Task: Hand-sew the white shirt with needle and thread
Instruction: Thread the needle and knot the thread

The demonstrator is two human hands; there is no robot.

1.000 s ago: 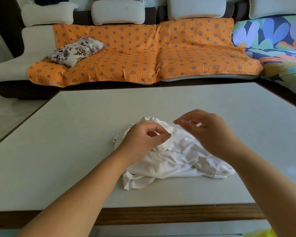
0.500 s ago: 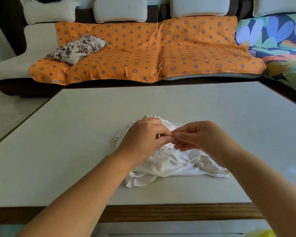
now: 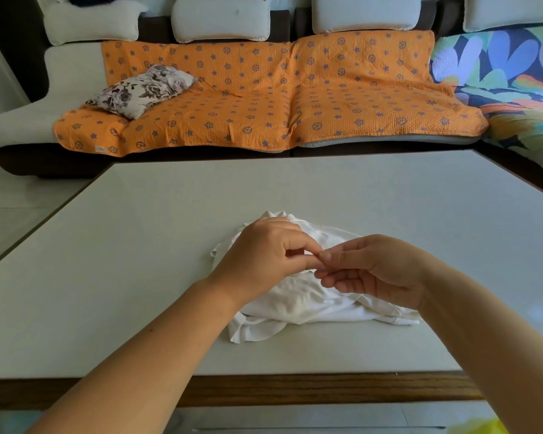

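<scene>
The white shirt (image 3: 298,305) lies crumpled on the pale table (image 3: 132,277), near its front edge. Both my hands hover just above it with their fingertips touching. My left hand (image 3: 264,255) has thumb and forefinger pinched together. My right hand (image 3: 373,270) comes in from the right, its thumb and forefinger closed against the left fingertips and its other fingers loosely curled. No needle or thread can be made out between the fingers; anything there is too small to see.
The table's wooden front edge (image 3: 295,389) runs below my forearms. Beyond the far edge stands a sofa with an orange patterned cover (image 3: 264,98), a floral pillow (image 3: 145,90) and a colourful cover (image 3: 508,76) at the right.
My right hand has swung left and down from an open hover over the shirt until its fingertips meet my left hand's pinch. The left hand has stayed in place.
</scene>
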